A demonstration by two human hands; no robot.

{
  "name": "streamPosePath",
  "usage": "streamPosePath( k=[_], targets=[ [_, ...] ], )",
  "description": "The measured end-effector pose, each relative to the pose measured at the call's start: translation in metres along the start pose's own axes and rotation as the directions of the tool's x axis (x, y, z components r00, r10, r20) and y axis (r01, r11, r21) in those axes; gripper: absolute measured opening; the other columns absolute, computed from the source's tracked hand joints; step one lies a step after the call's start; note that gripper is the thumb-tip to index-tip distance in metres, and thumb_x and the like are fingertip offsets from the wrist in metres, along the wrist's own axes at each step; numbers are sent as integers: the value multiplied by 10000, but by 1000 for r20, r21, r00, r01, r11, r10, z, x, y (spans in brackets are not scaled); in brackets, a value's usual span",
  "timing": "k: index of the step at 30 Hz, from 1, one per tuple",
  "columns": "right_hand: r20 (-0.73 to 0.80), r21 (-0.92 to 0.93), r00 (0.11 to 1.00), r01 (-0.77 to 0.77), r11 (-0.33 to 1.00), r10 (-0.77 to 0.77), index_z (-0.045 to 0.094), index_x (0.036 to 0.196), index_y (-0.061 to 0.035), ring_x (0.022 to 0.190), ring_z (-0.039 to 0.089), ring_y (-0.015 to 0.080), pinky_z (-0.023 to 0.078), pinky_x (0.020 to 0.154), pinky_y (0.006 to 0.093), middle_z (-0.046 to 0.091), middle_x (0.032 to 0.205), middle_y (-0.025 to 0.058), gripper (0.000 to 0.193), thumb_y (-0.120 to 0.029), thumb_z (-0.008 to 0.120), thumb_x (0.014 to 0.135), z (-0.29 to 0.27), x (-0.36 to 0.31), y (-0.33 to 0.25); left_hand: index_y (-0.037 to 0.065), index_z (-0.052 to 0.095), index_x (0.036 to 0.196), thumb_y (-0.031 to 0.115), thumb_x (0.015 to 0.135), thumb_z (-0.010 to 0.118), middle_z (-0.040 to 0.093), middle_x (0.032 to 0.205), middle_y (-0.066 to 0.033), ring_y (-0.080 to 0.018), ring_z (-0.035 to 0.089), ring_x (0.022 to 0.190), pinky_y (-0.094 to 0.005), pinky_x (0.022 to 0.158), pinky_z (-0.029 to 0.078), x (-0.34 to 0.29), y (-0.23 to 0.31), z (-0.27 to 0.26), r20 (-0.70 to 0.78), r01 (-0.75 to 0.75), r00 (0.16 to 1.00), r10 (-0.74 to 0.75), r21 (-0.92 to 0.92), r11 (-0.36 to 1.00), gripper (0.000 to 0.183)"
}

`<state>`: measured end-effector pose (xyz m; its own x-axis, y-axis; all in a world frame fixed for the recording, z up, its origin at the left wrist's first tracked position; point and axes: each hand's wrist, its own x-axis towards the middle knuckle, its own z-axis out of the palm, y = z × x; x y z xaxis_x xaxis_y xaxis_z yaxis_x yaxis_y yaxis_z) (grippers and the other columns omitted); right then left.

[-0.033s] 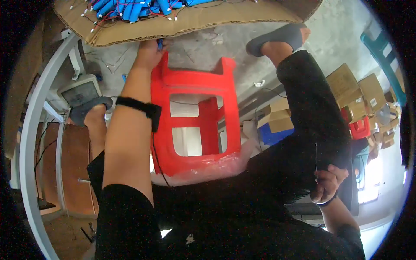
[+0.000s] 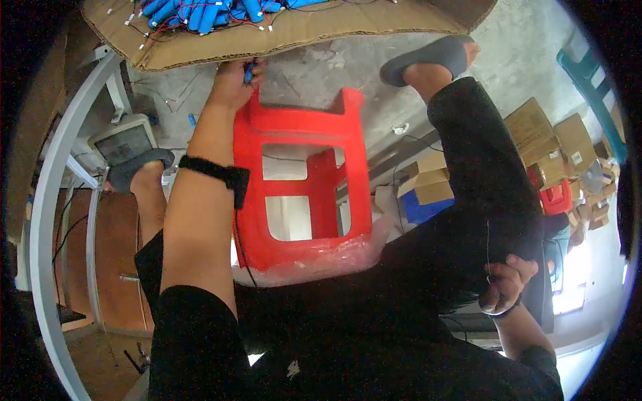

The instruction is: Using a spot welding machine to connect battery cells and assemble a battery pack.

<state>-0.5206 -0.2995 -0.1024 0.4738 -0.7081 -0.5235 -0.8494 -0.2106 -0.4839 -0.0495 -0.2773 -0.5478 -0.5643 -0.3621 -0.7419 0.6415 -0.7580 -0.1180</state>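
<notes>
My left hand (image 2: 234, 85) reaches forward to just under the near edge of a cardboard tray. Its fingers are closed on a blue battery pack (image 2: 249, 72), a small cylinder; part of it is hidden by the fingers. More blue battery packs (image 2: 204, 15) with red and black leads and white plugs lie heaped on the cardboard (image 2: 321, 30). At the lower right, over my thigh, my right hand (image 2: 506, 286) is closed in a pinch on a thin wire (image 2: 488, 244), which rises upright from the fingers.
A red plastic stool (image 2: 301, 127) lies between my legs, its near end in clear plastic wrap. A grey metal frame (image 2: 45, 220) rises at left, near a monitor-like box (image 2: 124, 139). Open cardboard boxes (image 2: 531, 130) and a teal plastic chair (image 2: 592, 93) are at right.
My left hand has turned slightly, and more of the blue battery pack shows between its fingers. The left forearm has shifted a little; my right hand stays in place.
</notes>
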Motion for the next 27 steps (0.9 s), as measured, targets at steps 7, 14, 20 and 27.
streamPosePath(
  k=[7,14,20,27],
  targets=[
    [68,-67,997,29,997,-24,469,789,-149,996,507,250,303,847,421,656,818,9,149,-267,445,876,-25,4,0,45,596,1136,115,898,519,600,923,-55,-131,501,690,-250,574,429,-26,-24,125,-3,142,990,-142,-4,990,259],
    [-75,136,997,24,990,-13,477,766,-171,988,531,227,289,842,425,686,885,-17,158,-297,499,859,13,-22,9,90,586,1226,105,883,588,581,927,-15,-79,513,738,-238,591,417,-24,-12,109,-434,262,898,74,660,704,343],
    [-18,47,1000,5,999,-4,470,716,-160,993,540,224,298,841,425,686,854,-15,191,-292,507,849,-22,-21,7,95,525,1315,95,891,555,609,1092,-56,-135,575,810,-264,676,456,18,-76,111,-374,200,863,341,872,447,425],
    [-129,137,989,95,986,-77,518,838,-107,953,591,273,356,842,410,668,868,38,81,-107,554,766,-8,9,1,73,310,1448,59,867,603,605,1199,-132,-170,613,847,-253,675,482,-112,-45,296,-114,-246,943,313,394,885,651]
  ],
)
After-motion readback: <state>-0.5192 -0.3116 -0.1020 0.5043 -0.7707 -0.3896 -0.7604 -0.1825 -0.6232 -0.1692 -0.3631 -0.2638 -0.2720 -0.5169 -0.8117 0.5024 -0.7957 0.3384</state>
